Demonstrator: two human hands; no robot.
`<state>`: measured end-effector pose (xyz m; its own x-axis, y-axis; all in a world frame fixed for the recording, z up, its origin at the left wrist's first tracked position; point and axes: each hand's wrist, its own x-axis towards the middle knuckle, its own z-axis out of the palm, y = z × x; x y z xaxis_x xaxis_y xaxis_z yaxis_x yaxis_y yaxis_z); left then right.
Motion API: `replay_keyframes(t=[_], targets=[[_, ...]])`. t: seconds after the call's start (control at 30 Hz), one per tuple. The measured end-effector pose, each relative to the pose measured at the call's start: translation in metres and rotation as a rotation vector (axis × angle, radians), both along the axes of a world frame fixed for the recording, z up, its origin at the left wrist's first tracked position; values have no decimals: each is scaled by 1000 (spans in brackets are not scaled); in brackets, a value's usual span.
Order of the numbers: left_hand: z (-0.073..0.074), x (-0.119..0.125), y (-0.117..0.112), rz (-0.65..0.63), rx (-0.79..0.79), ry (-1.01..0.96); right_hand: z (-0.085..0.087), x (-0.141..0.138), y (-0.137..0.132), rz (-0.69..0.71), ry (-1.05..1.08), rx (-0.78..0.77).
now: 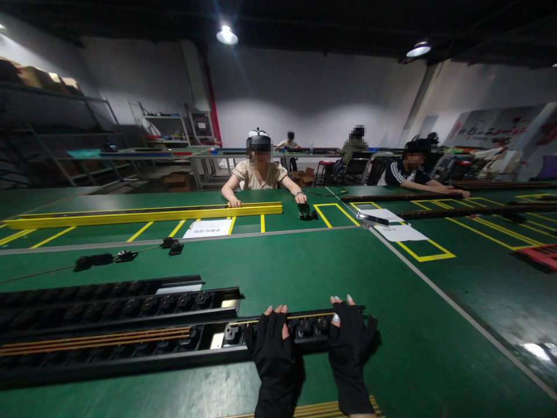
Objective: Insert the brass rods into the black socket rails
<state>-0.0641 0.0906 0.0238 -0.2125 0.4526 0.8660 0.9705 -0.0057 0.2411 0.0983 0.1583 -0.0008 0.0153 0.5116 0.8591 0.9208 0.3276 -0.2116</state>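
Observation:
Both my hands wear black fingerless gloves and rest on the right end of a long black track rail [183,339] that lies across the green table. My left hand [272,342] lies over the rail with its fingers stretched forward. My right hand [348,334] lies flat over the rail's end, fingertips pointing away from me. Neither hand grips anything. Inside the rail I see a row of small black rollers [307,326] and thin brass-coloured strips [100,339]. Two more black rails [108,299] lie parallel just behind it.
A long yellow rail [143,213] lies across the far table, where a seated person rests both hands on it. Another person works at the right table. Small black parts [126,255], white papers [208,228] and yellow floor-tape boxes [429,251] mark the surface.

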Motion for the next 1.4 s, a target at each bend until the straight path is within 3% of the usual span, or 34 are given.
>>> replay_keyframes(t=[0.3, 0.43, 0.63, 0.8, 1.1, 1.4], targets=[[-7, -4, -1, -7, -43, 4, 3, -10, -3, 20, -35, 32], [-5, -3, -1, -12, -28, 0, 4, -10, -3, 94, -68, 32], [1, 0, 0, -10, 0, -7, 6, -15, -6, 85, -64, 54], [3, 2, -1, -1, -6, -8, 8, -24, -11, 202, -52, 53], [5, 1, -1, 16, -3, 9, 11, -27, -14, 240, -46, 49], [-8, -2, 1, 15, -25, -2, 7, -31, -16, 271, -91, 1]])
